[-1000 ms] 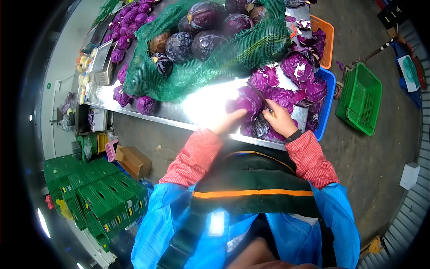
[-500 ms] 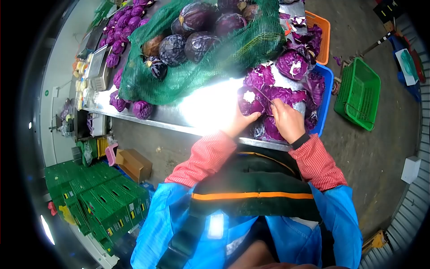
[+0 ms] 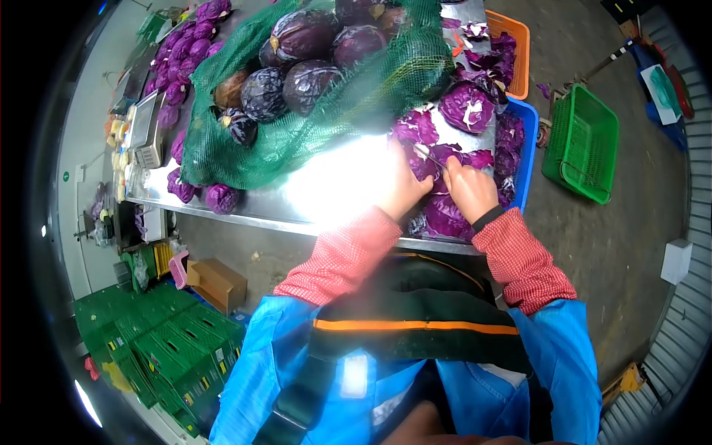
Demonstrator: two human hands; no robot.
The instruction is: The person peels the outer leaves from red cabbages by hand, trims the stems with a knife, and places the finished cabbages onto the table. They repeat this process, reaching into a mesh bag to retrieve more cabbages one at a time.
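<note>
My left hand [image 3: 403,185] grips a red cabbage [image 3: 421,169] from its left side, near the front edge of the metal table [image 3: 259,224]. The hand covers part of the cabbage. In my right hand [image 3: 472,193] is a knife [image 3: 424,152], its thin blade pointing left across the cabbage. Most of the handle is hidden in my fingers. Loose purple leaves [image 3: 447,216] lie under and around both hands. Just beyond them sits another red cabbage [image 3: 467,106] with a pale cut spot.
A green mesh sack [image 3: 297,141] of dark cabbages lies left of my hands. Trimmed cabbages [image 3: 178,63] and a scale [image 3: 147,133] stand farther left. At right are a blue crate [image 3: 531,141], an orange crate [image 3: 522,63] and a green basket [image 3: 582,144]. Green crates [image 3: 170,341] stand lower left.
My left hand has turned over the cabbage and now hides more of it. The knife blade shows more plainly across it. The whole view has shifted a little.
</note>
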